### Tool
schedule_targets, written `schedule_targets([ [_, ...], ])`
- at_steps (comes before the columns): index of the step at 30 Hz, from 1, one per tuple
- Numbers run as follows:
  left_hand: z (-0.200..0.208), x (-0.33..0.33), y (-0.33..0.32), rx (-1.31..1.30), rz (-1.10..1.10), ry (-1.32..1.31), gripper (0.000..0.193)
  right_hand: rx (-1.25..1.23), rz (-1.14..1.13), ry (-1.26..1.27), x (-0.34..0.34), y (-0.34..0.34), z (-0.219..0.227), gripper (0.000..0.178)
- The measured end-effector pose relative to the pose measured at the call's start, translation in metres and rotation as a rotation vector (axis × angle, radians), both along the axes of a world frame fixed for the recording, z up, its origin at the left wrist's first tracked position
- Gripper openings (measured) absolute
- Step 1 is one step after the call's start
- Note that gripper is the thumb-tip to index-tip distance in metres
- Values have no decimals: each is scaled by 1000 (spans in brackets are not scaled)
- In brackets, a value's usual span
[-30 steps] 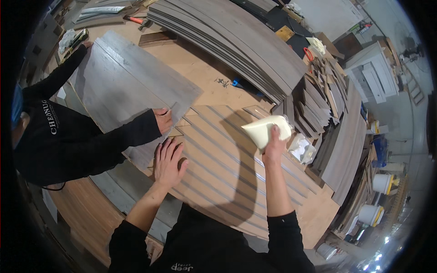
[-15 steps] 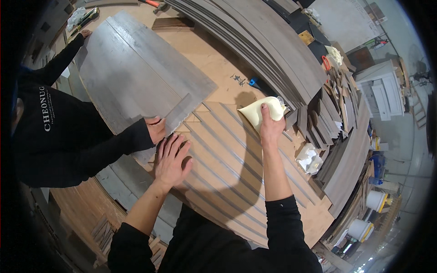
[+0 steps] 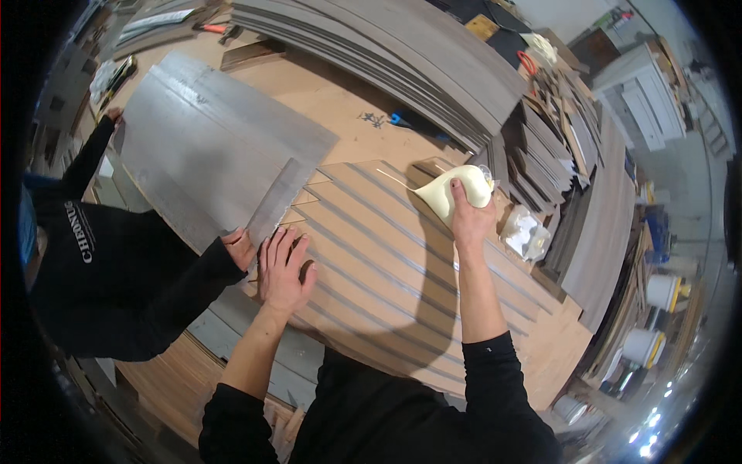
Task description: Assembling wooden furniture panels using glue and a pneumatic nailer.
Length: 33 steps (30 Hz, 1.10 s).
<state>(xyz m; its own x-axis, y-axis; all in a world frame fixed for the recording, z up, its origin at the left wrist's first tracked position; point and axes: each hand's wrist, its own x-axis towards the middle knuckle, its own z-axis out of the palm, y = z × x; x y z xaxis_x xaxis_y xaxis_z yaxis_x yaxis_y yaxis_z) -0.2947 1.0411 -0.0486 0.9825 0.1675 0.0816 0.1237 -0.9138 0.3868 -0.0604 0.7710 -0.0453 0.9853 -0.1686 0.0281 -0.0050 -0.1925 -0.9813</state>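
A person's right hand (image 3: 471, 216) grips a soft bag of pale yellow paste (image 3: 444, 193) above a row of tan planks (image 3: 379, 255) on a workshop table (image 3: 309, 100), fingers closed around it and thumb laid along its upper side. The bag's narrow tip points left, where a thin pale bead (image 3: 396, 180) trails across the planks; the thumb's position probably lets pressure drive paste toward that tip. The left hand (image 3: 284, 274) lies palm down at the planks' left end, fingers slightly spread and grasping nothing, apparently to brace the person or keep the planks steady. Just beside it, a co-worker's near hand (image 3: 239, 249) is at the near edge of a grey panel (image 3: 220, 131), the other hand (image 3: 114, 116) at its far left corner, a wide hold that likely keeps the panel level. Grey boards (image 3: 386, 62) are stacked beyond, near dark fasteners (image 3: 372, 120); a crumpled clear plastic wrapper (image 3: 527, 232) sits right of the planks.
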Motion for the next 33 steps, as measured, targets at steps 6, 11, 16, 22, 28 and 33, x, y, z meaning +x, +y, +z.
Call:
schedule_targets([
  [6, -6, 3, -2, 42, -45, -18, 55, 10, -105, 21, -18, -38, 3, 33],
  [11, -8, 0, -3, 37, -25, -18, 54, -47, -197, 60, -37, -68, 7, 28],
  [16, -14, 0, -6, 47, -62, -53, 53, -49, -272, 65, -57, -101, 12, 38],
  [22, -18, 0, -8, 28, -83, -76, 51, 21, -436, 46, -82, -140, 3, 37],
  [28, -14, 2, -13, 42, -108, -80, 50, 28, -571, -12, -102, -179, -1, 35],
  [33, -21, -1, -9, 76, -142, -109, 50, 32, -695, -22, -116, -210, -3, 35],
])
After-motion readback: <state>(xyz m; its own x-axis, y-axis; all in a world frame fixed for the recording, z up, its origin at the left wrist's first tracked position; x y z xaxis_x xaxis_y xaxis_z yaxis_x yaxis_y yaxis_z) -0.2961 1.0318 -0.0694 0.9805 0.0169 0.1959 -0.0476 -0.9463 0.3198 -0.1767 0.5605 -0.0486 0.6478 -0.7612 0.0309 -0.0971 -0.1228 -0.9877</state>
